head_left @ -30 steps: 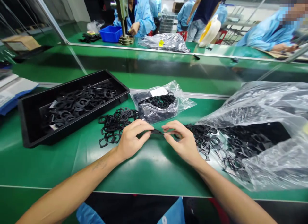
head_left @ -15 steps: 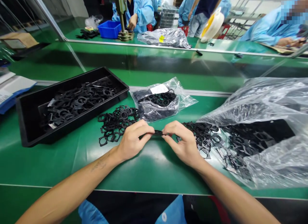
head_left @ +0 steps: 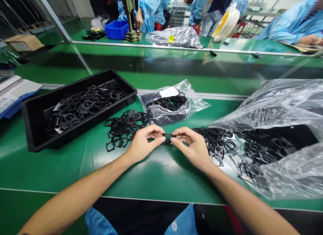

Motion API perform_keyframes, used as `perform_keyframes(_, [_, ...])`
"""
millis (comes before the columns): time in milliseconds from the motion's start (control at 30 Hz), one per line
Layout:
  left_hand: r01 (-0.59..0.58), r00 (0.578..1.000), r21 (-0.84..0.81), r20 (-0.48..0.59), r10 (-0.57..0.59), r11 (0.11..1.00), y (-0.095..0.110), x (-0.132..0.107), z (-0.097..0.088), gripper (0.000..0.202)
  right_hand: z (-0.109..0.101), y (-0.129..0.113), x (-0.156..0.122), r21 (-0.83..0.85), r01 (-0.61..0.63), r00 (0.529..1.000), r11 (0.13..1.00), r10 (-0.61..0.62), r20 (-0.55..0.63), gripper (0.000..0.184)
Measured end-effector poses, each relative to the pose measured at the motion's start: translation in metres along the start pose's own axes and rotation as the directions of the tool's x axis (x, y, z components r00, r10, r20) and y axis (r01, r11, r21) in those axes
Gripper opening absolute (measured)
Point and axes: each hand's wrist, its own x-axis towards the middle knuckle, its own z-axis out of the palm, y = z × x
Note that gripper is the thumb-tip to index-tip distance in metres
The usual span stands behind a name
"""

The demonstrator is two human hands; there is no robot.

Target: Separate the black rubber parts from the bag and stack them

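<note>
Between my two hands, just above the green table, is a small black ring-shaped part [head_left: 169,134], seen nearly edge-on. My left hand [head_left: 147,140] pinches its left end between thumb and fingers. The right end is pinched the same way by my right hand [head_left: 193,145]. Fingertips cover both ends of the part. Beside my left hand lies a loose pile of black ring-shaped parts [head_left: 126,125]. Another pile of similar parts [head_left: 217,139] lies just right of my right hand, running into a large clear plastic bag [head_left: 285,107].
At the left stands a black tray [head_left: 83,135] heaped with black parts. A smaller clear bag of parts [head_left: 168,110] lies beyond my hands. Behind a metal rail [head_left: 219,96], co-workers in blue sit at a further bench with a blue bin [head_left: 116,29] and a bagged bundle [head_left: 176,38].
The part has turned in my fingers and a thin gap through it now shows. My left thumb has shifted up and right along it. The whole view has moved slightly.
</note>
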Motion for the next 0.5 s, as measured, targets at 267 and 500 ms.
perform_keyframes(267, [0.260,0.965,-0.235,0.042,-0.258,0.936,-0.0016,0.0030,-0.0039,0.034,-0.0008,-0.0044,0.0032,0.145,-0.138,0.989,0.980,0.129,0.068,0.039])
perform_keyframes(500, [0.368,0.929,-0.338,0.166,-0.330,0.866,0.0040,0.0047,-0.0064,0.036,-0.0026,-0.0080,0.0037,0.202,-0.185,0.982,0.962,0.174,0.069,0.041])
